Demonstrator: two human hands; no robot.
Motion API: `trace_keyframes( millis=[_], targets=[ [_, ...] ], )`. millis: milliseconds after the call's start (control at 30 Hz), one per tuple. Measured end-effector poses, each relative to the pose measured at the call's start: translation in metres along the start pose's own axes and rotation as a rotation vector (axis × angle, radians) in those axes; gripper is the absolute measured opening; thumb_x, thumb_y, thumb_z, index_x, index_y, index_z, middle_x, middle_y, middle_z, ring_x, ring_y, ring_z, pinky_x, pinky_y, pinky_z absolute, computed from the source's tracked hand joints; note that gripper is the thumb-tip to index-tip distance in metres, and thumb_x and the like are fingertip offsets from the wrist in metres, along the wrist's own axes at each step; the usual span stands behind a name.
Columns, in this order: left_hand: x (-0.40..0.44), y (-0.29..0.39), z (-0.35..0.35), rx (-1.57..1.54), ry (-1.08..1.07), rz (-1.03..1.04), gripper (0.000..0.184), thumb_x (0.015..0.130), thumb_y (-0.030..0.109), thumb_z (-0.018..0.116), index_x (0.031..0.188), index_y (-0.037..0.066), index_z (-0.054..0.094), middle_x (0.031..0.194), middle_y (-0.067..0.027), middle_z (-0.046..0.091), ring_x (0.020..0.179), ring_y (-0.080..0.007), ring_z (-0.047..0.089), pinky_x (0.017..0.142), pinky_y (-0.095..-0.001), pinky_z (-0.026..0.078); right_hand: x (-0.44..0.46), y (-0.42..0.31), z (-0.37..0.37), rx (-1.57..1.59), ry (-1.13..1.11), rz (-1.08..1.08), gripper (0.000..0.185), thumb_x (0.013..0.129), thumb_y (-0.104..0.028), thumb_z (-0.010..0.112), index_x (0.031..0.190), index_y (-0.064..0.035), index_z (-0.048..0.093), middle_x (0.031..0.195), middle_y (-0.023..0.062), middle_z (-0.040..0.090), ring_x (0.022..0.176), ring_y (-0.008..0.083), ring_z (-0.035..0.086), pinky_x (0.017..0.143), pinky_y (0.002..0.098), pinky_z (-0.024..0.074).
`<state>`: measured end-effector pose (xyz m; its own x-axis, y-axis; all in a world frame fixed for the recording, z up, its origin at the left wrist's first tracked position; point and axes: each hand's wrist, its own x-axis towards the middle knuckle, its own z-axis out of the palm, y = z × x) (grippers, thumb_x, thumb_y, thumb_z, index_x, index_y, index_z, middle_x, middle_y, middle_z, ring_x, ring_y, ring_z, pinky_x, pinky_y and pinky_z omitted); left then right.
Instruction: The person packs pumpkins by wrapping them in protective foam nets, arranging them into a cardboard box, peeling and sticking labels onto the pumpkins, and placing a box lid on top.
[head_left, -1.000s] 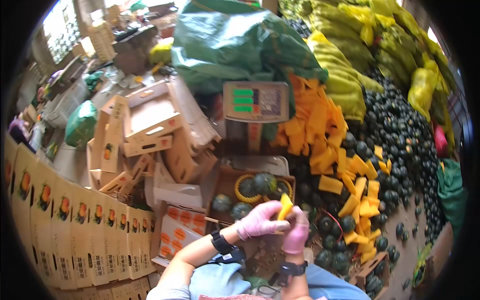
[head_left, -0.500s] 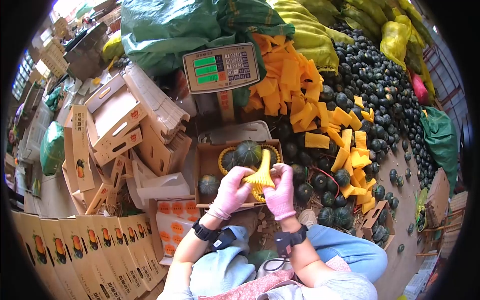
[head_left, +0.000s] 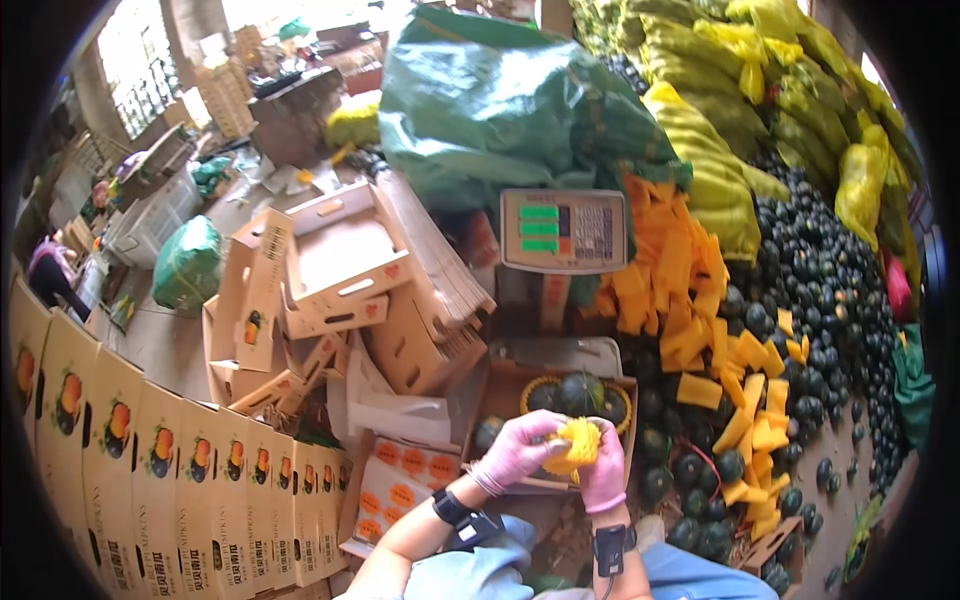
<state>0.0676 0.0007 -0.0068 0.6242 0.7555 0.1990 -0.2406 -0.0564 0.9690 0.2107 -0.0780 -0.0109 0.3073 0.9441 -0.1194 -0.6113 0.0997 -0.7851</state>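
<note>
Netting sits directly between the pink-gloved left hand and right hand, touching both, so neither is nearer. Each grip looks nearly closed, its fingers pinching one side of it. It is held above the near part of an open carton containing dark green pumpkins. Yellow, ribbed and bunched, it shows no clear long axis.

Looks like a produce packing warehouse.
Shows in dark green pumpkins heaped across the floor, bulging yellow sacks stacked behind, a scale with lit green readouts, printed cartons standing in a row, open boxes piled askew, and orange nets in a loose heap.
</note>
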Motion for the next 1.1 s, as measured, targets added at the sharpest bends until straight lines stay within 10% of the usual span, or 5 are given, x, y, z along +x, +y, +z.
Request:
trace_keyframes(
  millis=[367, 533, 767, 933, 1100],
  targets=[
    [-0.011, 0.029, -0.023, -0.319, -0.691, -0.502, 0.029, 0.09, 0.029, 0.065, 0.099, 0.002, 0.063, 0.093, 0.0018, 0.057, 0.092, -0.0082, 0.052, 0.084, -0.0258, 0.043, -0.022, -0.039, -0.012, 0.061, -0.243, 0.252, 0.019, 0.078, 0.002, 0.054, 0.096, 0.0004, 0.06, 0.094, 0.0091, 0.064, 0.09, 0.0207, 0.063, 0.085, 0.0334, 0.0509],
    [-0.007, 0.013, -0.022, -0.832, -0.12, -0.449, 0.029, 0.095, 0.026, 0.057, 0.112, 0.002, 0.056, 0.102, -0.0005, 0.061, 0.091, -0.0079, 0.057, 0.087, -0.0259, 0.047, -0.043, -0.019, -0.037, -0.045, -0.431, 0.716, 0.044, 0.094, -0.023, 0.056, 0.128, 0.003, 0.046, 0.117, 0.0113, 0.059, 0.107, 0.0233, 0.059, 0.093, 0.037, 0.0476],
    [0.031, -0.003, -0.021, 0.143, -0.35, -0.394, 0.031, 0.091, 0.031, 0.061, 0.101, 0.002, 0.065, 0.089, 0.0006, 0.063, 0.088, -0.0057, 0.055, 0.079, -0.0245, 0.047, 0.001, -0.045, -0.015, -0.199, 0.004, 0.297, 0.028, 0.1, -0.028, 0.042, 0.117, -0.008, 0.05, 0.098, 0.0086, 0.065, 0.07, 0.0138, 0.063, 0.043, 0.022, 0.0424],
    [0.071, -0.027, -0.008, 0.795, 0.093, 0.021, 0.023, 0.084, 0.028, 0.065, 0.093, 0.007, 0.063, 0.088, -0.0177, 0.06, 0.082, -0.0358, 0.061, 0.074, -0.0417, 0.05, 0.039, 0.01, -0.068, -1.185, -0.07, -0.167, 0.03, 0.098, -0.03, 0.043, 0.12, -0.0103, 0.05, 0.111, 0.0059, 0.055, 0.095, 0.0191, 0.055, 0.063, 0.0381, 0.0521],
    [0.092, -0.057, -0.014, 0.644, -0.018, -0.169, 0.033, 0.088, 0.035, 0.058, 0.102, 0.005, 0.06, 0.091, -0.0231, 0.063, 0.089, -0.0417, 0.06, 0.078, -0.0459, 0.048, 0.054, 0.008, -0.044, -0.34, 0.281, 0.376, 0.039, 0.097, -0.035, 0.047, 0.128, -0.0121, 0.047, 0.12, 0.0049, 0.053, 0.103, 0.0197, 0.055, 0.065, 0.0402, 0.0519]
  ],
)
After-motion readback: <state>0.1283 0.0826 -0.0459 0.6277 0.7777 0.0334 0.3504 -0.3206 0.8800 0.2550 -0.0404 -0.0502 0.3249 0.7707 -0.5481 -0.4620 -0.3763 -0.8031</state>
